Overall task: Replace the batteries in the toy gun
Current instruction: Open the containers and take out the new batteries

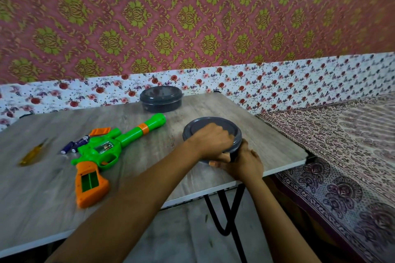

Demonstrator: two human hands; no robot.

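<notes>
Container (pixel 215 123) near right table (pixel 267 141) edge, gripped by left hand (pixel 211 140) and right hand (pixel 245 163).

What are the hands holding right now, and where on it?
Both hold the near grey container: left hand curls over its lid rim from above, right hand grips its near side.

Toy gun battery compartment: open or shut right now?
Open. The grip of the toy gun shows a bare green recess, and an orange cover lies loose beside the batteries.
</notes>
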